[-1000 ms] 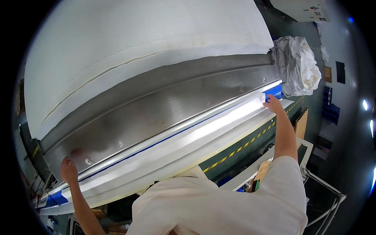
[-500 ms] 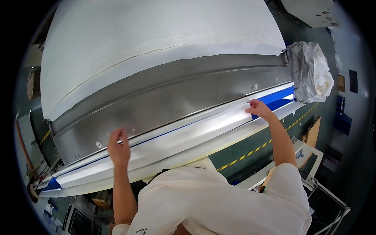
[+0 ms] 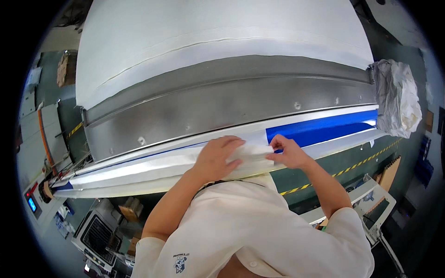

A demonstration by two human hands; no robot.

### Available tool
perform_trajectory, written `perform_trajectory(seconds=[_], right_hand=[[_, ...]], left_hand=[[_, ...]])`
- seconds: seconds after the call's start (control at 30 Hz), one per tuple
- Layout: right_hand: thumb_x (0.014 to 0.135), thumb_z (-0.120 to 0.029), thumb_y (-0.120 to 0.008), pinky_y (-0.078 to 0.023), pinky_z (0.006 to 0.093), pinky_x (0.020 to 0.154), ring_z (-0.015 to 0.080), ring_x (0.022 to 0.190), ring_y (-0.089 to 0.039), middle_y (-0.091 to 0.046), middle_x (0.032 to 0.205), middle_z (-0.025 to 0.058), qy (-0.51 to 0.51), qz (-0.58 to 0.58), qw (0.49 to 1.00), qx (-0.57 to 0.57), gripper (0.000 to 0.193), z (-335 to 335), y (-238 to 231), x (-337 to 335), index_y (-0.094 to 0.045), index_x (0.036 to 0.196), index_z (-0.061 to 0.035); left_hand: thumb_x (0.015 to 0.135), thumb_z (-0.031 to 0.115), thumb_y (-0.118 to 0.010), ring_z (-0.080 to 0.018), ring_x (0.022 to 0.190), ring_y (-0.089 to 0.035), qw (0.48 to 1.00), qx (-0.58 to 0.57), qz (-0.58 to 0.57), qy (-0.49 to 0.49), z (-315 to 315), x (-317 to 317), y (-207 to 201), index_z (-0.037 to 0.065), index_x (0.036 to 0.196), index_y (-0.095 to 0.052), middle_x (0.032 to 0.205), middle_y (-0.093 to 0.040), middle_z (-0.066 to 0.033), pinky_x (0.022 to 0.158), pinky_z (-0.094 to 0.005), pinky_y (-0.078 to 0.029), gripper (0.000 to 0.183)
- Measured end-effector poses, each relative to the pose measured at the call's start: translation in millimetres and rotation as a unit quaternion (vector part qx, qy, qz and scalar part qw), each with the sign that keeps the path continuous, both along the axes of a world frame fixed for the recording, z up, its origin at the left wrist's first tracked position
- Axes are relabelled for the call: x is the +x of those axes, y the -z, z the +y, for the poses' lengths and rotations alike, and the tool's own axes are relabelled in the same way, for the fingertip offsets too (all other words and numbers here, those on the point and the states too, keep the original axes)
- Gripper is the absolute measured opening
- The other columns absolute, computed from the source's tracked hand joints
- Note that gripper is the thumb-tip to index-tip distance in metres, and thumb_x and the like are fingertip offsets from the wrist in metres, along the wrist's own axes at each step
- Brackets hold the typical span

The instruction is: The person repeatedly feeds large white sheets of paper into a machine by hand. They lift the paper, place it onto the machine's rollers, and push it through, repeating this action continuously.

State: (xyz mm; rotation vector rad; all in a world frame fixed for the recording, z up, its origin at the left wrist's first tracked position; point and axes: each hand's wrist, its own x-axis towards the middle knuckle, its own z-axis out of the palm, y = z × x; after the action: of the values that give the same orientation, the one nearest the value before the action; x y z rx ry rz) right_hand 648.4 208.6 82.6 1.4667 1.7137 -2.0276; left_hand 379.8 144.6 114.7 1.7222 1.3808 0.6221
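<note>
white cloth (image 3: 171, 159) runs in a long strip from the lower left to the centre of the frame, and i have both hands at its right end. my right hand (image 3: 287, 153) looks pinched on that end, thumb against fingers; my left hand (image 3: 218, 157) rests on the cloth just beside it, thumb and fingers spread apart. i judge the work partway along: right of centre a blue strip (image 3: 320, 129) shows bare, while from the centre leftward cloth covers most of the length, as far as a small blue patch (image 3: 65, 186) at the far lower left. between my hands the cloth is folded, not flat. farther up, a metal panel (image 3: 222, 109) and a white sheet (image 3: 222, 23) lie untouched; i cannot tell how the cloth sits underneath.
</note>
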Motion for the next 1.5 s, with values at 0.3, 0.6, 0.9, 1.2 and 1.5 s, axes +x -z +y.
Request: perform_trajectory(seconds=[0.3,0.6,0.9,1.2,1.5], right_hand=[[0.077,-0.015,-0.072,-0.045,0.0311,0.088,0.0182,0.095,-0.059,-0.062,0.1,0.0085,-0.111,0.079,0.988,0.066,0.032,-12.4,-14.3,-58.8,-0.058,0.104,-0.0036],[0.096,-0.054,-0.03,-0.036,0.0312,0.101,0.0194,0.11,-0.054,-0.059,0.116,0.0106,-0.03,0.189,0.935,-0.298,0.063,-6.0,30.4,-151.7,-0.059,0.114,-0.0014],[0.094,-0.062,-0.024,-0.036,0.0299,0.097,0.0179,0.108,-0.051,-0.056,0.119,0.0106,-0.014,0.075,0.915,-0.396,0.072,-46.3,60.0,-153.1,-0.058,0.116,-0.0026],[0.093,-0.04,-0.05,-0.045,0.0285,0.087,0.0173,0.1,-0.058,-0.062,0.109,0.0103,-0.083,-0.029,0.962,-0.258,0.046,-27.4,43.7,-130.6,-0.057,0.115,-0.0007],[0.09,-0.031,-0.056,-0.046,0.0257,0.073,0.0124,0.082,-0.059,-0.065,0.091,0.0042,-0.054,-0.009,0.99,-0.13,0.028,-2.6,43.6,-193.0,-0.062,0.1,-0.0049]], left_hand=[[0.079,0.02,-0.066,-0.0245,0.092,-0.058,0.985,-0.125,0.071,0.095,-29.4,-19.7,10.1,0.011,0.101,-0.061,0.095,-0.063,-0.0056,0.083,-0.0365,-0.041,0.025],[0.077,0.018,-0.067,-0.0265,0.089,-0.058,0.99,-0.099,0.083,0.063,-51.8,-44.0,-1.3,0.012,0.099,-0.061,0.092,-0.062,-0.0066,0.083,-0.0375,-0.042,0.024],[0.076,0.015,-0.068,-0.0304,0.094,-0.057,0.979,-0.192,0.061,-0.017,-50.5,-52.3,0.9,0.01,0.105,-0.06,0.097,-0.062,-0.0087,0.084,-0.0397,-0.044,0.031],[0.087,0.016,-0.061,-0.0299,0.099,-0.059,0.936,-0.099,0.16,-0.296,-66.8,-149.3,14.8,0.006,0.112,-0.059,0.108,-0.061,-0.0127,0.083,-0.0365,-0.048,0.027],[0.083,0.021,-0.062,-0.0344,0.097,-0.057,0.926,-0.052,0.2,-0.317,-71.0,-221.1,37.3,0.007,0.106,-0.06,0.104,-0.06,-0.0152,0.084,-0.0412,-0.046,0.027]])
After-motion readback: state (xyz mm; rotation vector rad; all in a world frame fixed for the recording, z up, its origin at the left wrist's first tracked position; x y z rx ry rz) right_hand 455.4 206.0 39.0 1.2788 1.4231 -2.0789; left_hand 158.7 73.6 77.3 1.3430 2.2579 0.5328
